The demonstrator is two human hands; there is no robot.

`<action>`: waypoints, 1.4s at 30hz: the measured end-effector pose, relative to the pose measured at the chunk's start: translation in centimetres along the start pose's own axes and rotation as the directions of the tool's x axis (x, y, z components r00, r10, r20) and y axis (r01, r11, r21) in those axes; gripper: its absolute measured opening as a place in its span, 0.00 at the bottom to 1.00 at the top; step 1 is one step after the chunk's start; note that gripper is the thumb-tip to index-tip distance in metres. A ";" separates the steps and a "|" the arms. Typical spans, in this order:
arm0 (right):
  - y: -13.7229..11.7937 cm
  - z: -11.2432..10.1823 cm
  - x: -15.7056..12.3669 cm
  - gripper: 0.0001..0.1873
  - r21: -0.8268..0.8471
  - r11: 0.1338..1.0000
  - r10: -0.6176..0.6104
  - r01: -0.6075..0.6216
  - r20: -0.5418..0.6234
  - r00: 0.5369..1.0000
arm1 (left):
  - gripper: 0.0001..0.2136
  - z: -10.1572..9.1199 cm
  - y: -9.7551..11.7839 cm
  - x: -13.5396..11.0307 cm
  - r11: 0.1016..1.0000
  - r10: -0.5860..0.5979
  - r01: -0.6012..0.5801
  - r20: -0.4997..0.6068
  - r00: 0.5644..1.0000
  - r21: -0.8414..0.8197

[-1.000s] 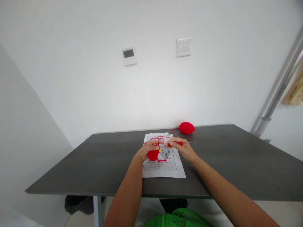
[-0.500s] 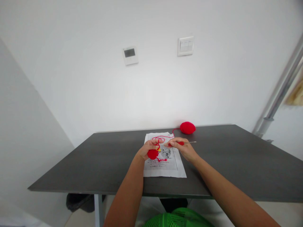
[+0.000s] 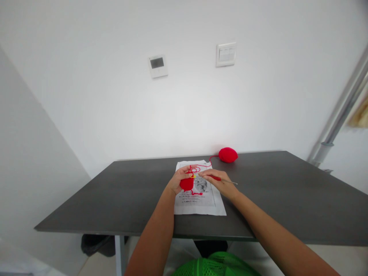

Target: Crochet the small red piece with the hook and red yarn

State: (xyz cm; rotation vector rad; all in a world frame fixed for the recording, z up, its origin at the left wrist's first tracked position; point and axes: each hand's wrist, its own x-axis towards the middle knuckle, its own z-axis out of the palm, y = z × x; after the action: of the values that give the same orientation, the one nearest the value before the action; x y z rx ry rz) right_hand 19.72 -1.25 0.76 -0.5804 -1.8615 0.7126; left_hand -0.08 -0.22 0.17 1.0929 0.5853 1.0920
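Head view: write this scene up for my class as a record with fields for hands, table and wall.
Left hand: holds red yarn piece
Yellow loop: at the piece's upper edge
Right hand: holds red-handled hook
Table: paper below the hands; yarn ball near the far edge
Wall: screened panel left, switch right

Table top: dark grey, broad and flat in front of me, its far edge running along the white wall (image 3: 184, 122).
Table leg (image 3: 120, 255): pale, showing under the near edge to my left.
Paper sheet (image 3: 198, 209): flat before me about mid-table, printed with lines of text and a grey picture; its edges look slightly crumpled.
Yarn ball (image 3: 228, 155): red, rounded, resting beyond the sheet to its right, near the wall.
Red strand (image 3: 212, 157): trails from the ball across the table top to the sheet.
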 end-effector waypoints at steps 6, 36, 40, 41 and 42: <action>0.4 0.8 -0.4 0.10 -0.097 0.994 -0.040 0.043 0.037 0.999 | 0.25 0.5 -0.2 0.1 0.999 -0.017 0.016 0.019 1.000 0.043; -0.7 0.3 0.0 0.10 0.153 0.978 0.151 -0.144 -0.038 0.988 | 0.17 -1.1 -0.1 0.2 0.997 -0.046 0.044 -0.028 0.999 -0.067; -0.5 0.3 0.2 0.11 0.299 0.931 0.243 -0.212 -0.071 0.967 | 0.16 -1.0 -0.2 0.1 0.996 -0.068 0.065 -0.040 0.997 -0.055; -0.3 0.3 0.2 0.11 0.341 0.912 0.266 -0.227 -0.071 0.961 | 0.15 -1.0 -0.2 0.1 0.996 -0.073 0.071 -0.038 0.997 -0.051; -0.2 0.3 0.2 0.11 0.383 0.891 0.286 -0.242 -0.060 0.956 | 0.15 -0.9 -0.2 0.1 0.996 -0.077 0.075 -0.035 0.996 -0.045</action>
State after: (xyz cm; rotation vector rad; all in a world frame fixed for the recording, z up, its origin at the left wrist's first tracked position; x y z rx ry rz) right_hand 19.38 -1.33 0.96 -0.6165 -1.5002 1.1600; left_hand -0.74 0.22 -0.33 1.0063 0.6245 1.0559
